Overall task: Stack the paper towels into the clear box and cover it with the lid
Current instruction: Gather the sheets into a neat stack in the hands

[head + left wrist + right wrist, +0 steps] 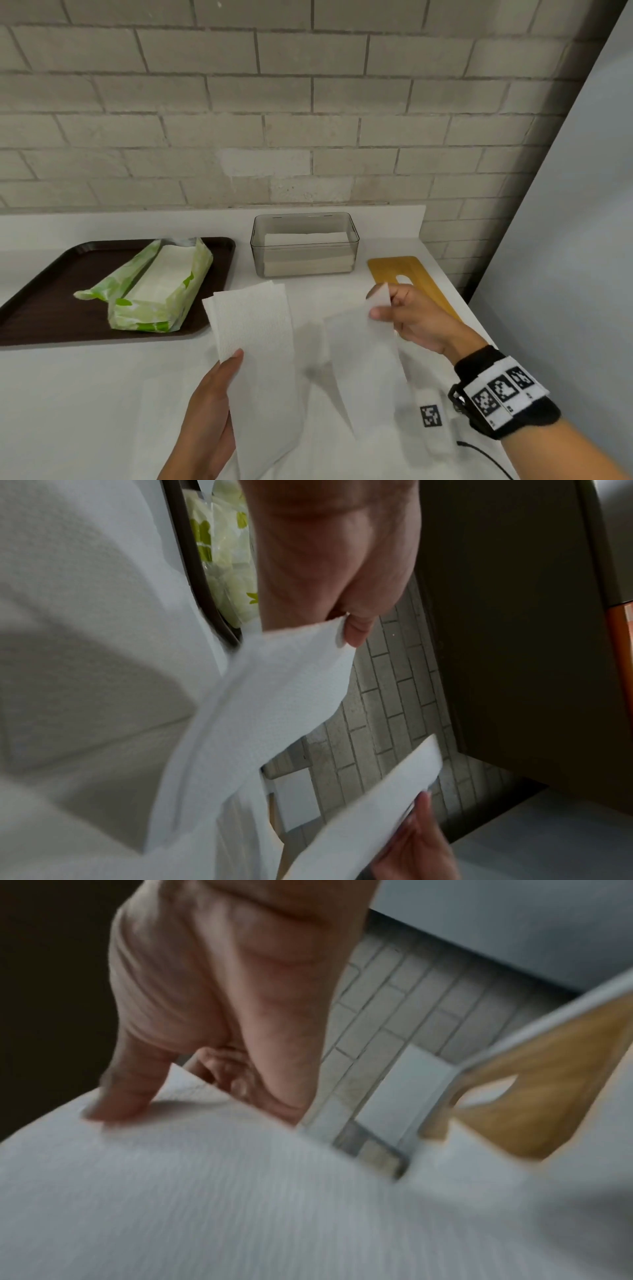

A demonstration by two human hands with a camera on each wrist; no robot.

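My left hand grips a thin stack of white paper towels above the counter, thumb on top. My right hand pinches the top corner of a single paper towel that hangs blurred beside the stack. In the left wrist view my left thumb presses the towels; the right wrist view shows my right thumb on the sheet. The clear box stands at the back of the counter, with a low pile of towels inside. The wooden lid with a slot lies flat to its right.
A dark brown tray at the left holds an opened green-and-white towel package. A brick wall runs behind the counter. A grey panel rises at the right. A white strap with a marker lies near the front edge.
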